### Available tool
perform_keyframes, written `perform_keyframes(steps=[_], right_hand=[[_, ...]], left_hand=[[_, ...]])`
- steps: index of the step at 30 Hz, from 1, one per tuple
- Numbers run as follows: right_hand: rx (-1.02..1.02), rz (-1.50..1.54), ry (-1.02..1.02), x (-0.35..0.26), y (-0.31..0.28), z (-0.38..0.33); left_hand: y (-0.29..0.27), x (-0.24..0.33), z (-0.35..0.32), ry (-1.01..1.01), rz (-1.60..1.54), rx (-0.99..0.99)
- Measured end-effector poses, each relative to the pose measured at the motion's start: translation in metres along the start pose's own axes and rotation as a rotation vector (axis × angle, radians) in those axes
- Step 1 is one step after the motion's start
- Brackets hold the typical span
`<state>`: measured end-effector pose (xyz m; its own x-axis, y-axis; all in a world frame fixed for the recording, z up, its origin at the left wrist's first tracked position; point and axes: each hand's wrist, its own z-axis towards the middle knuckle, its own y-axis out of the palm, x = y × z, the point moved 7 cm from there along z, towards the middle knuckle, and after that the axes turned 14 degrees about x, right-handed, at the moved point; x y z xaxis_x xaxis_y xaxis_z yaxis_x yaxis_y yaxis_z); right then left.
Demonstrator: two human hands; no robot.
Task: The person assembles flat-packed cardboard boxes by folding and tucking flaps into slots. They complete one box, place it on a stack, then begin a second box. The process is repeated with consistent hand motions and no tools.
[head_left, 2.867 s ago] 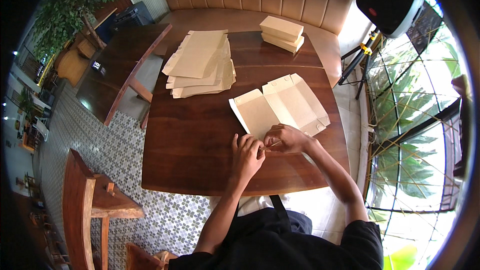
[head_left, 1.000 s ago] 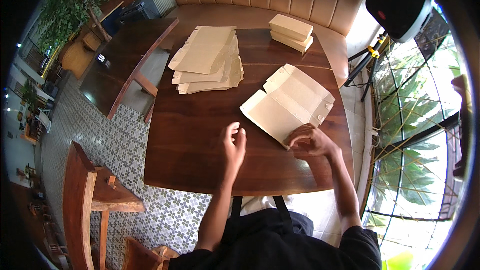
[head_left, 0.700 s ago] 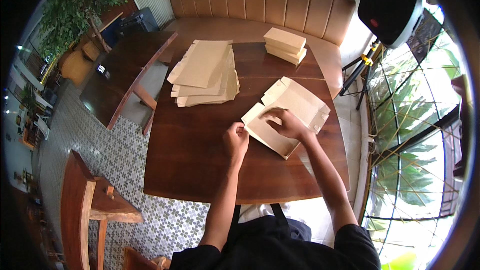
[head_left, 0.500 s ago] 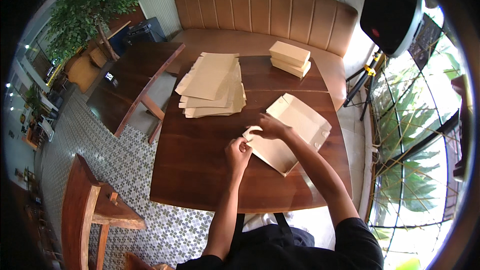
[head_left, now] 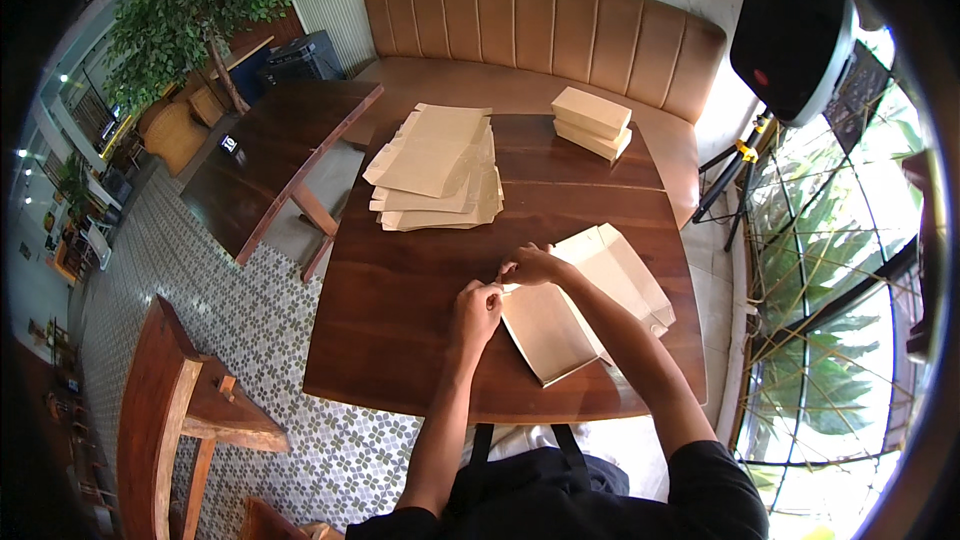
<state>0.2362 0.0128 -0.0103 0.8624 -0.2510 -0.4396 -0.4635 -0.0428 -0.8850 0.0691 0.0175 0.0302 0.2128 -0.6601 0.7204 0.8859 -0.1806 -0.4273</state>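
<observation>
A partly folded brown cardboard box lies opened out on the dark wooden table, its bottom and lid panels joined by a crease and some of its side walls raised. My left hand pinches the box's left corner, fingers curled. Right beside it, the fingers of my right hand are bent down onto the same corner. My right forearm crosses over the box and covers part of its middle. The small flaps between my fingertips are mostly hidden.
Flat cardboard blanks are stacked at the table's far left. Two closed cardboard boxes sit one on the other at the far right. A brown bench runs behind the table; a black speaker on a tripod stands right.
The box has turned and its near end has come closer to me. My right hand has moved down and left to the corner, its fingers now closed near my left hand.
</observation>
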Motion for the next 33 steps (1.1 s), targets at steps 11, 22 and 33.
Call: perform_keyframes(steps=[11, 22, 33], right_hand=[[-0.072, 0.043, 0.127, 0.004, 0.009, -0.004], [-0.036, 0.006, 0.07, 0.002, 0.009, -0.005], [0.013, 0.002, -0.082, -0.014, 0.01, -0.02]], left_hand=[[-0.002, -0.003, -0.004, -0.044, 0.104, 0.053], [0.002, -0.001, -0.008, -0.071, 0.09, 0.102], [0.002, 0.0, -0.007, -0.052, 0.121, 0.129]])
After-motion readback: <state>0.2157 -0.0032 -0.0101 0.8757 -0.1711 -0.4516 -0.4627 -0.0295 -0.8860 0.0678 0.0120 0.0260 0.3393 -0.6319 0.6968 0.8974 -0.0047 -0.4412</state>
